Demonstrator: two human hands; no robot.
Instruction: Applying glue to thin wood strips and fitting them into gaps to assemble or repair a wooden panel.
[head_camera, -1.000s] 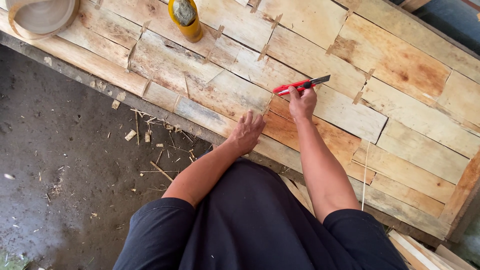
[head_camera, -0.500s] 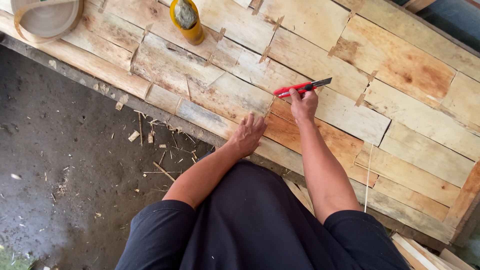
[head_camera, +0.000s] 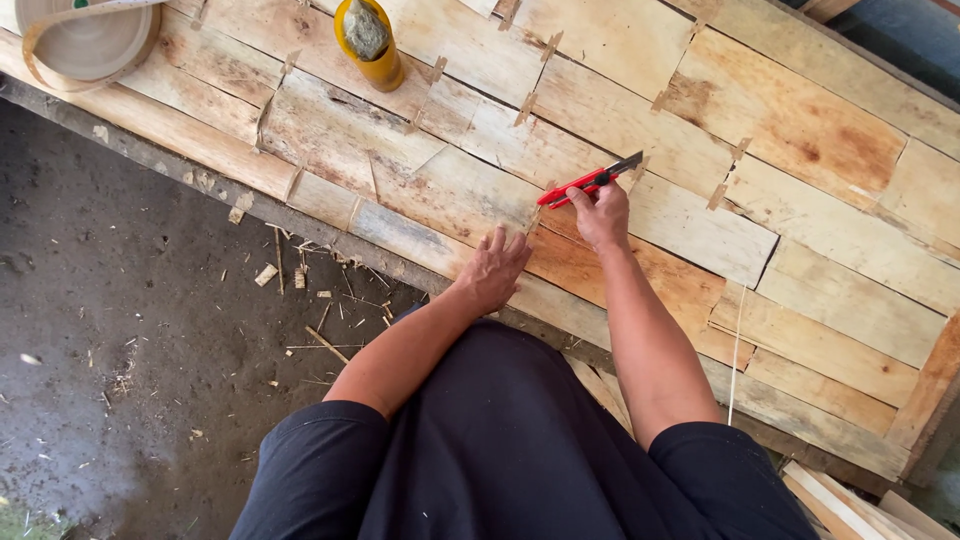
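Red utility knife (head_camera: 588, 181) sits gripped in the right hand (head_camera: 603, 215) at frame centre, left hand (head_camera: 493, 270) spread flat on the wooden panel (head_camera: 800, 130).

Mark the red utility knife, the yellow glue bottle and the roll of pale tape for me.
red utility knife (head_camera: 585, 183), head view, middle of its red handle
yellow glue bottle (head_camera: 372, 52), head view, its yellow body
roll of pale tape (head_camera: 85, 45), head view, flat face of the roll
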